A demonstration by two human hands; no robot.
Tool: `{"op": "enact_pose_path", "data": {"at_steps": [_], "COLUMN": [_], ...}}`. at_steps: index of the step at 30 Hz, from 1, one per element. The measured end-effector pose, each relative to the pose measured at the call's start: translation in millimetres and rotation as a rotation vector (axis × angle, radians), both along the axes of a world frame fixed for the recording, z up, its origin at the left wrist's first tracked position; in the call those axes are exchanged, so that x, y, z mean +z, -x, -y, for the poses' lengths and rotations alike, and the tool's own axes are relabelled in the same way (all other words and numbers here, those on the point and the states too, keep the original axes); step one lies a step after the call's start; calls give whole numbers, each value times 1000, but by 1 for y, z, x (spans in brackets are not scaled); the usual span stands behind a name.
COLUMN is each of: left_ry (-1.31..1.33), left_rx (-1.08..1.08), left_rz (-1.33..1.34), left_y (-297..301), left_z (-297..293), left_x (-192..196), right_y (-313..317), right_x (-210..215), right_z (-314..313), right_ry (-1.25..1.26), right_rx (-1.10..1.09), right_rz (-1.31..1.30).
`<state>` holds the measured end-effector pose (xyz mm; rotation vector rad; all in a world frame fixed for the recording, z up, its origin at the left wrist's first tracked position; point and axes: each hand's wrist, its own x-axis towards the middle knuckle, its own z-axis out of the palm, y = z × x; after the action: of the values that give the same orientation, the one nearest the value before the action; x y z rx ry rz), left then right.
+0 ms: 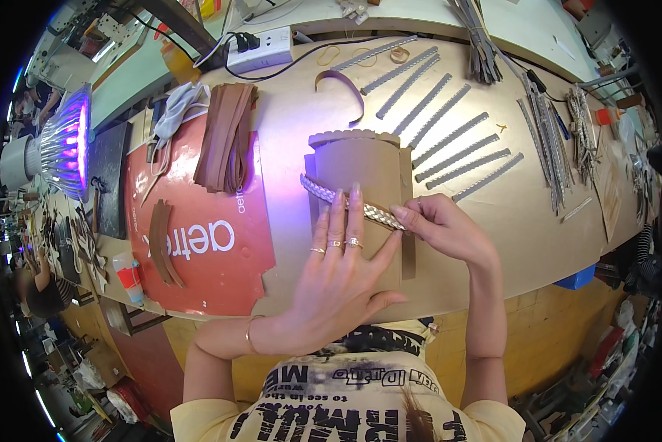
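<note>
Low in the frame, nearest the lens, the left hand [338, 272] lies flat on a tan card [364, 214], fingers spread and straight, gripping nothing; the fingertips press down on a silver braid [345, 200] that runs slantwise across the card at the centre. Just right of it, the right hand [445, 228] has thumb and forefinger closed in a pinch on the braid's lower right end.

Above the card a purple strap [345, 88] curls on the table [493, 221], and to the upper right a fan of grey strips [449, 136] lies in rows, well apart from the hands. Left of centre a red sheet [205, 243] carries a stack of brown strips [228, 136]. At the far left a lamp [65, 144] glows violet; a power strip [261, 50] sits at the top.

The braid seems to be glued or merely laid on the card; the glare makes that hard to tell. Likely risk: if the right hand pulls harder than the left hand presses, the braid could slide off line or lift at its upper left end. The card itself might also shift on the smooth table, since only the flat palm holds it.
</note>
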<state>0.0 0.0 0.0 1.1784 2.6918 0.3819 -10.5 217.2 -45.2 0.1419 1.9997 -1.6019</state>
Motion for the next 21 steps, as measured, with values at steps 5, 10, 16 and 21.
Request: {"op": "enact_pose_path", "data": {"at_steps": [5,10,16,21], "left_ry": [4,-55,-126,-296], "left_rx": [67,94,113,128], "left_rz": [-12,-6,51,151], "left_y": [-7,-6,-7,-6], "left_z": [-7,-8,-7,-1], "left_x": [1,-2,-6,-17], "right_y": [-2,-1,18,40], "right_x": [3,32,66,79], "right_z": [5,1,15,35], "right_ry": [-84,-60,-4,-11], "right_rx": [-3,-70,-65,-14], "right_rz": [-7,-85,-213,-271]}}
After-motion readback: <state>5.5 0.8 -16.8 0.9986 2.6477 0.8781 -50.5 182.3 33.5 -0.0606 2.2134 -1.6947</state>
